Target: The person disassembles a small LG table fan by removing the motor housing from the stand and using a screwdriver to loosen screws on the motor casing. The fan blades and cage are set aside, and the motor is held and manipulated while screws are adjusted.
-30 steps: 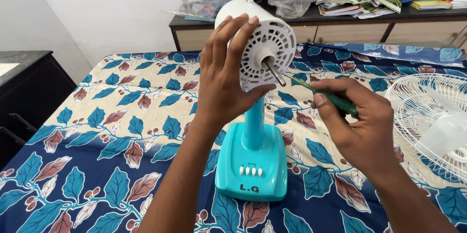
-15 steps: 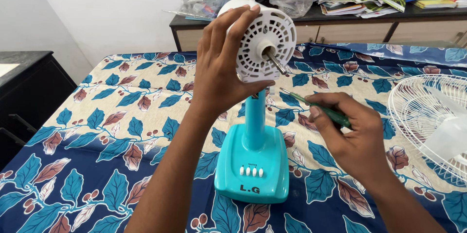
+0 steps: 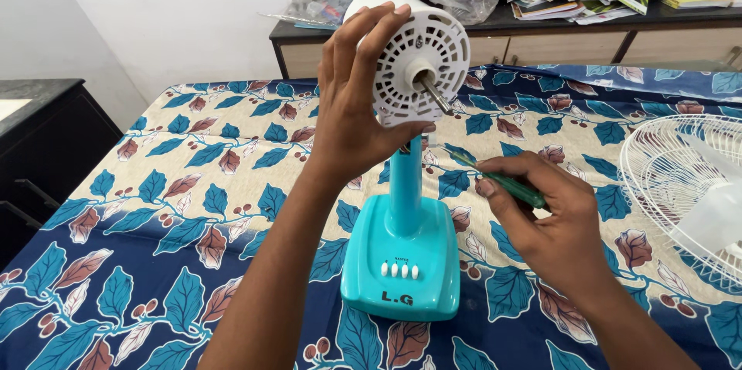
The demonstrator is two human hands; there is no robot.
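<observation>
Two hands are working here: one left hand (image 3: pixel 352 119) and one right hand (image 3: pixel 553 219). One turquoise fan stand (image 3: pixel 402 262) is sitting on the one leaf-patterned sheet (image 3: pixel 178 185), carrying one white motor housing (image 3: pixel 413 53) with one metal shaft (image 3: pixel 434 96) sticking out. Four small white buttons (image 3: pixel 399 270) are showing on the base. One green-handled screwdriver (image 3: pixel 506 183) is being held. One white wire fan grille (image 3: pixel 684 185) is lying at the side.

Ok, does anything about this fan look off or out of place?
Yes. The table fan has no blade or front guard: its motor housing shows a bare shaft, gripped by the left hand. A white wire grille lies apart on the bed at right. The right hand holds a green screwdriver.
</observation>
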